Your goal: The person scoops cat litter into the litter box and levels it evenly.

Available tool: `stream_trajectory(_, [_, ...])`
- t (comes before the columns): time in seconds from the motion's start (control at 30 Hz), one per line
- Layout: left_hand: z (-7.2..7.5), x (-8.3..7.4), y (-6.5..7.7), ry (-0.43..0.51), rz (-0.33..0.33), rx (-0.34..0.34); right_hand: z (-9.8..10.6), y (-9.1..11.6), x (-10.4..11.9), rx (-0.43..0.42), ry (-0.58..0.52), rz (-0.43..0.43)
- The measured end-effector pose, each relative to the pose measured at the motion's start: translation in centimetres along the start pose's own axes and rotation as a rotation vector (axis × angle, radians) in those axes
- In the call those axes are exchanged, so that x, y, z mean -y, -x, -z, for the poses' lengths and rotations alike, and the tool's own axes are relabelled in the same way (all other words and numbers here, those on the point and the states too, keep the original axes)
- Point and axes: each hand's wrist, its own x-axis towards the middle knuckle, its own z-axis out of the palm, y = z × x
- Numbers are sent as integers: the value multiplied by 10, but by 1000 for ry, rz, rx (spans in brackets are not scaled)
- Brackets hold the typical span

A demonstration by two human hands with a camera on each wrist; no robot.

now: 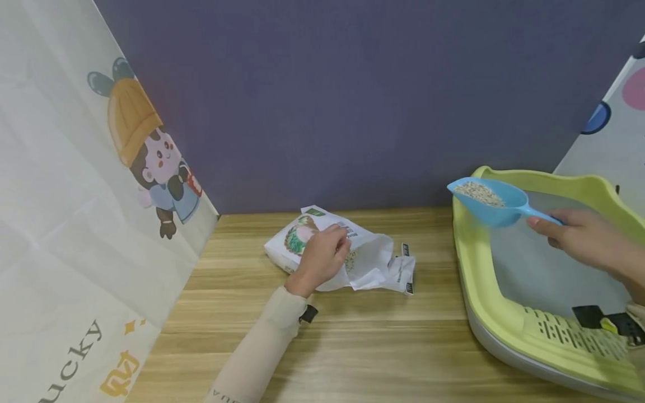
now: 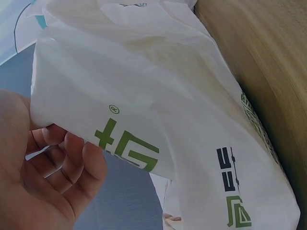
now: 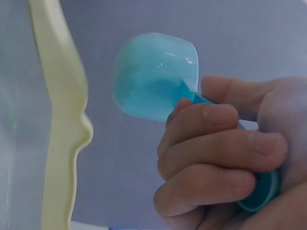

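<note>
My right hand [image 1: 584, 235] grips the handle of a blue scoop [image 1: 506, 215], held over the left rim of a yellow-green litter box [image 1: 476, 285]. Pale granules [image 1: 480, 193] lie in the scoop's bowl. In the right wrist view, curled fingers [image 3: 206, 143] wrap the handle, and the bowl's underside shows. A white printed bag [image 1: 373, 229] lies on its side on the table, its mouth facing right and more granules visible inside. At the bag's upper edge, my left hand [image 1: 325, 257] pinches the plastic; the left wrist view shows its fingers [image 2: 72, 153] bent there.
The wooden table [image 1: 403, 347] meets a dark blue-purple wall [image 1: 327, 112] at the back. A white sheet with a cartoon figure [image 1: 161, 162] hangs on the left. The litter box has a grey inside and a slotted front ledge [image 1: 574, 330].
</note>
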Motion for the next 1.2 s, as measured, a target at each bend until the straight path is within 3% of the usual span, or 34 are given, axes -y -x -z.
stream_trajectory(0.2, [0, 0, 0, -2, -1, -3, 19, -20, -27, -25, -15, -83])
stream_trajectory(0.43, [1, 1, 0, -8, 0, -5, 22, -44, -69, -98, -60, -138])
stream_trajectory(0.7, [2, 0, 3, 1, 21, 10, 6, -56, -107, -27, -187, -133])
stream_trajectory(1.2, [3, 1, 10, 12, 26, -9, -12, -59, -141, 67, -199, -224])
